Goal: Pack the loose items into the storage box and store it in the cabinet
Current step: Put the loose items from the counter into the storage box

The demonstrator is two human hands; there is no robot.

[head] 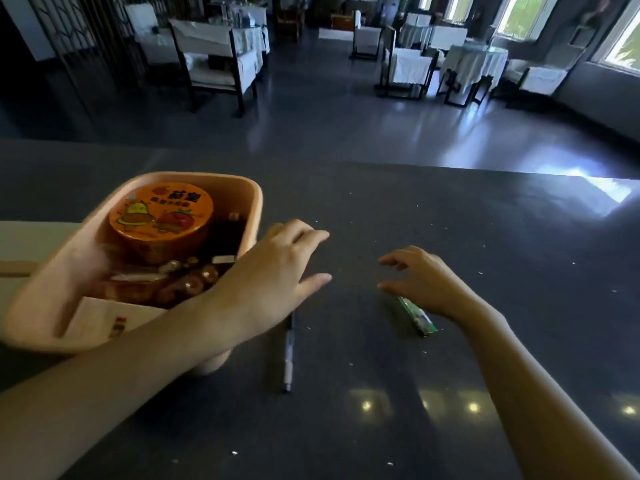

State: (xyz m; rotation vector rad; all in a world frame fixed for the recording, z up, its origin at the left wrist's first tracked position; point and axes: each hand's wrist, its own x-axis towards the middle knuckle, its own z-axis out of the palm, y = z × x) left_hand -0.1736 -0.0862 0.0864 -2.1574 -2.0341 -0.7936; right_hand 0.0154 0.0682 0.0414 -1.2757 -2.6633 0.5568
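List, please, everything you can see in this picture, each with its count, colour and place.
storage box: one, peach, on the counter at left
instant noodle cup: one, orange lid, inside the box at the far end
snack packets: several, brown and shiny, inside the box in the middle; exact count unclear
paper packet: one, white, inside the box at the near end
pen: one, white, on the counter right of the box
green packet: one, green, on the counter under the right hand
counter: one, dark speckled
chairs and tables: several, white-covered, in the background
left hand: open, over the box's right rim
right hand: fingers spread above the green packet
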